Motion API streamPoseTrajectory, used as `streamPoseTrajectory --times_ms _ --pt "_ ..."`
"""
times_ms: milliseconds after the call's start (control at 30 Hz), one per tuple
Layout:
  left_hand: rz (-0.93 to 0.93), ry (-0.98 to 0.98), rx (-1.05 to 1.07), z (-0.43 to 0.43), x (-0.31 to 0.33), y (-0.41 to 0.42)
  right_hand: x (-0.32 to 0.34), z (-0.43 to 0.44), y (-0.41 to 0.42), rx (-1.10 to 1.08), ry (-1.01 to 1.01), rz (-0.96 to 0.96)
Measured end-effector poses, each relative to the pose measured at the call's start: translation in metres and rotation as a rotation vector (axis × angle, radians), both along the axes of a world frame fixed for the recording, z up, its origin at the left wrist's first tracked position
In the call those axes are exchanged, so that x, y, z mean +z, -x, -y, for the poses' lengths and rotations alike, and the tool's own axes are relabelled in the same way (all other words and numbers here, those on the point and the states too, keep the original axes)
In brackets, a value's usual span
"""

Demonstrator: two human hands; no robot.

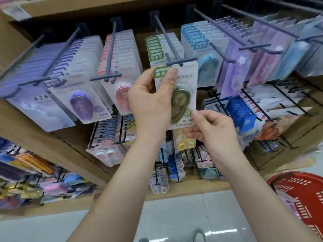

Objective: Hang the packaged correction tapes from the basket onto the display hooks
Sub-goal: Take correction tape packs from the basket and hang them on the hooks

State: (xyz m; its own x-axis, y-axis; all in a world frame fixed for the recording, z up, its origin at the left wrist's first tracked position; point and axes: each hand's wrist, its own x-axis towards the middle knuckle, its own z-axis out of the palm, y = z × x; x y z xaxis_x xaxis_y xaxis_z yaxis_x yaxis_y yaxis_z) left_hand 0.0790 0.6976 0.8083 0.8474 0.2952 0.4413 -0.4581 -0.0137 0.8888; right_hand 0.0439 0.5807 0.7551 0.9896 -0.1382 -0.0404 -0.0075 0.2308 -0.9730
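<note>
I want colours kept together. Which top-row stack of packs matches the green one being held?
The green-topped stack right behind the held pack, between the pink stack and the blue stack; the others are purple, pink or blue.

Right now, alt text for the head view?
Two hands hold a green packaged correction tape at the tip of a display hook, the left hand pinching its top corner, the right hand its bottom edge. More green packs hang behind it, purple packs to the left; a red basket sits lower right.
</note>
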Motion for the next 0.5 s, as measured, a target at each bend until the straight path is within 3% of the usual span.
streamPoseTrajectory --times_ms 267,400,500 --pt "-0.128 -0.009 -0.041 -0.003 0.000 -0.004 0.000 0.007 -0.006 0.106 0.035 -0.005" --pt "-0.127 -0.107 -0.032 -0.012 -0.011 0.022 0.005 0.007 -0.011 0.069 0.110 0.027" --pt "-0.076 -0.295 0.028 -0.022 -0.026 0.035 0.009 0.002 -0.017 0.022 0.129 0.051"
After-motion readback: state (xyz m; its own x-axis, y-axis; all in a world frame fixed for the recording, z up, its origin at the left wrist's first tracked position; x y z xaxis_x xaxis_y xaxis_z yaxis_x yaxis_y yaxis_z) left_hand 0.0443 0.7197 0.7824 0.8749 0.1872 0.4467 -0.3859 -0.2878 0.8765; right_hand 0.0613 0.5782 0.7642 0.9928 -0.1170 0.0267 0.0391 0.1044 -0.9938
